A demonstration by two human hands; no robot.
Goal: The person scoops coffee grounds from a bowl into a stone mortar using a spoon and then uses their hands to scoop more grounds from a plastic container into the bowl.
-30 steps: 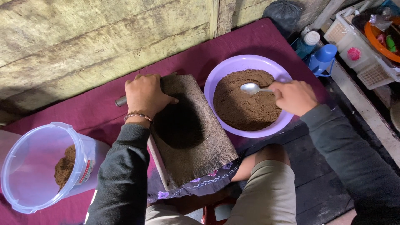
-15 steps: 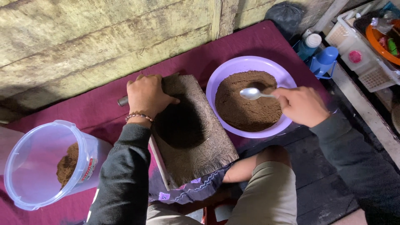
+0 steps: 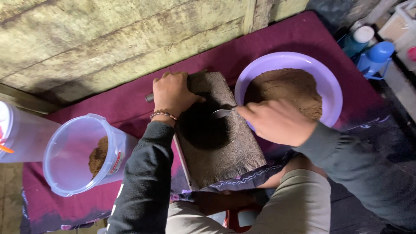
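Note:
A rough brown slab (image 3: 229,151) with a dark round hollow (image 3: 201,128) lies tilted on my lap over the maroon cloth. My left hand (image 3: 171,93) grips the slab's far edge. My right hand (image 3: 275,121) holds a metal spoon (image 3: 222,113) whose bowl points into the hollow. Beside the slab on the right stands a purple bowl (image 3: 327,82) filled with brown powder (image 3: 288,89).
A clear plastic jar (image 3: 71,156) lies tipped at the left with some brown powder inside; a second clear container (image 3: 19,136) sits beside it. Blue bottles (image 3: 372,54) stand at the upper right. A weathered wooden wall (image 3: 108,39) runs along the far side.
My right hand has carried the spoon leftward from the purple bowl to the hollow in the slab. My left hand has kept its grip on the slab.

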